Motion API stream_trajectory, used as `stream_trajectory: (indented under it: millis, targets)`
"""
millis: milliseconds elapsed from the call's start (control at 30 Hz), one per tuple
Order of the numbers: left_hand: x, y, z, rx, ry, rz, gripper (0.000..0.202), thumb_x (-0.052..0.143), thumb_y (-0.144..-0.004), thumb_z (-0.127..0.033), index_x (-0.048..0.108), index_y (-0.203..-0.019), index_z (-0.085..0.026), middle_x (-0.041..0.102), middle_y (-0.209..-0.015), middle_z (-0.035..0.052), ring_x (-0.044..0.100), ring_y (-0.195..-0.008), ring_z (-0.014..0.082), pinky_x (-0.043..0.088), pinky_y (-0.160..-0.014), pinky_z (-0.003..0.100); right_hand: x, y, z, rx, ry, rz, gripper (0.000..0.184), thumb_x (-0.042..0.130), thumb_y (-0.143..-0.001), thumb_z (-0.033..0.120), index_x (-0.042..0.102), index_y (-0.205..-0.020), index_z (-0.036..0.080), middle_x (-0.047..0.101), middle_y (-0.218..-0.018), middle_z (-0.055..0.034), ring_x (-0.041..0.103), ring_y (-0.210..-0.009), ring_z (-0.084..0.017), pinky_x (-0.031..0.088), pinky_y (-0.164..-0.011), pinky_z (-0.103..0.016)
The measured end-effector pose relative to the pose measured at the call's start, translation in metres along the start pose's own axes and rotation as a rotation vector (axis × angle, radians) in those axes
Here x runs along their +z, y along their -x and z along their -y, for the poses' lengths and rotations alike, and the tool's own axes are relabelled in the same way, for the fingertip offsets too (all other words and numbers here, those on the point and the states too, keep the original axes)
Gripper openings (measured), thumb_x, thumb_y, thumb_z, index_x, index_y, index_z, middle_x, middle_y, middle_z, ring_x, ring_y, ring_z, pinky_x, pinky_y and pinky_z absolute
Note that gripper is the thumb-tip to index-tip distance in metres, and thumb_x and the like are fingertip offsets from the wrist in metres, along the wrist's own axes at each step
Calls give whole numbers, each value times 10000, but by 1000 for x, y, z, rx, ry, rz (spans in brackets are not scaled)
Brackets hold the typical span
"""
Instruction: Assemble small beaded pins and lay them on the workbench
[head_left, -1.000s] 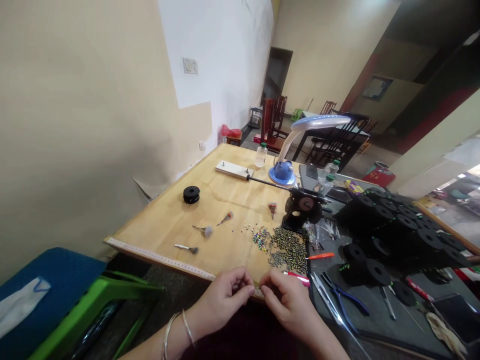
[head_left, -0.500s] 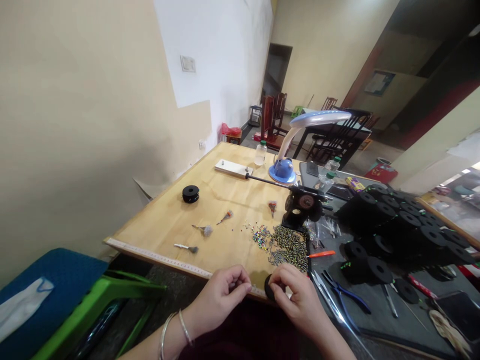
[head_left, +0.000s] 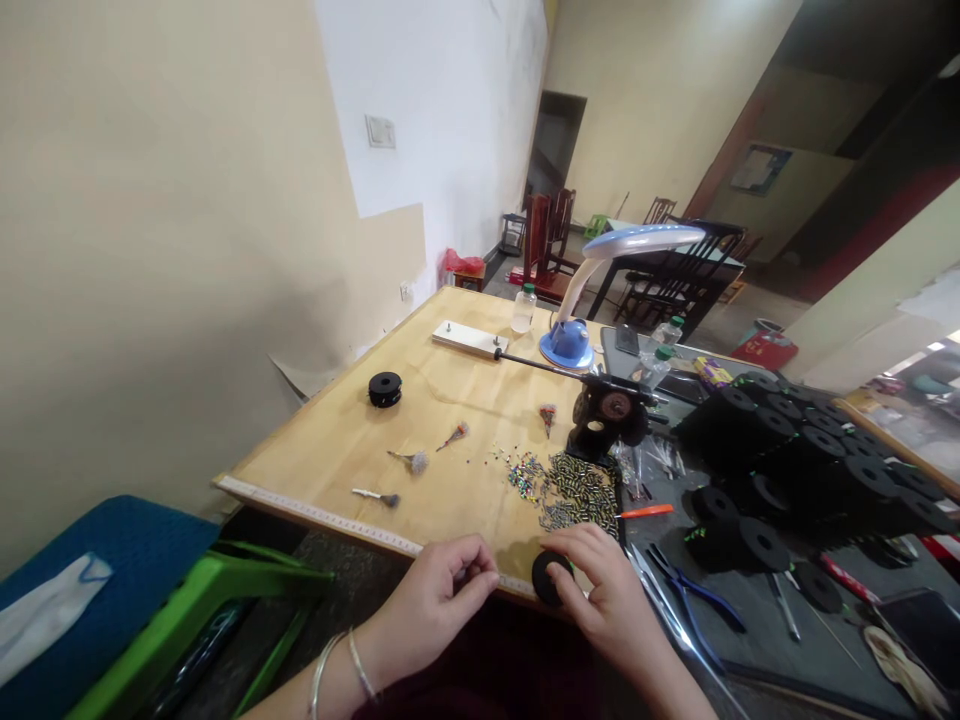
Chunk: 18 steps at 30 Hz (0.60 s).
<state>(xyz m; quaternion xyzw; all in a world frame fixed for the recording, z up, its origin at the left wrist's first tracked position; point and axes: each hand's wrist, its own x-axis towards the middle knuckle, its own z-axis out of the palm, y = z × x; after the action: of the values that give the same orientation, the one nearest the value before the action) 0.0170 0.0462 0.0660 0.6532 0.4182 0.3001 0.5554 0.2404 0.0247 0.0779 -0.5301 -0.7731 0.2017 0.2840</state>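
Note:
My right hand [head_left: 604,590] grips a small black round spool [head_left: 550,578] at the table's front edge, thumb on its face and fingers over the top. Close beside it, my left hand [head_left: 446,590] is closed in a pinch with thumb and forefinger together. Whatever it holds, if anything, is too fine to make out. Just beyond my hands lies a spread of small striped pieces [head_left: 581,490], with tiny coloured beads [head_left: 525,472] at its left. A white measuring tape [head_left: 315,518] runs along the table's front edge.
A black metal device [head_left: 607,415] with a long rod stands behind the pieces, near a blue lamp [head_left: 568,343]. Many black spools [head_left: 795,440] are stacked at right. Pliers [head_left: 694,590] and an orange-handled tool [head_left: 649,511] lie nearby. Small brush-like bundles [head_left: 412,461] rest at left.
My right hand has shifted from pinching near the black spool's edge to gripping it, turning its round face more into view. My left hand stays closed in nearly the same spot.

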Motion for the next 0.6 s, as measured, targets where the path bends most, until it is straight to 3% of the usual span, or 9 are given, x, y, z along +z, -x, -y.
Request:
stream_trajectory:
  millis: [100,267,400,600]
  targets:
    - [0,1,-2,25,-34,3,172,528,-849,-282,555,-716,-176,486,-619,-35,426,-603,130,350,-573,234,4,-3,12,-33,-11,-38,225,562,-860,177,631,-1060,253,678,-1065,-84,563,-1018,-267,432,-882,-424]
    - [0,3,-7,45,-44,6,160,530,-843,-255,573,-713,-173,542,-656,-14,470,-637,142,380,-602,240,17,-9,29,-93,-153,39,119,559,-856,144,613,-892,245,691,-938,-42,578,-922,-224,430,-833,-375]
    - [-1,4,-7,48,-49,21,140,535,-837,-240,585,-725,-172,560,-665,-9,480,-643,145,382,-607,240,24,-13,30,-61,-179,72,123,550,-834,113,574,-799,228,660,-814,-20,566,-822,-204,415,-752,-338]
    - [-1,3,-1,44,-18,15,146,524,-844,-240,555,-720,-170,526,-665,-16,464,-651,142,380,-611,241,23,-11,26,-3,-163,113,109,523,-846,119,535,-799,217,608,-809,-27,540,-801,-203,394,-712,-318]
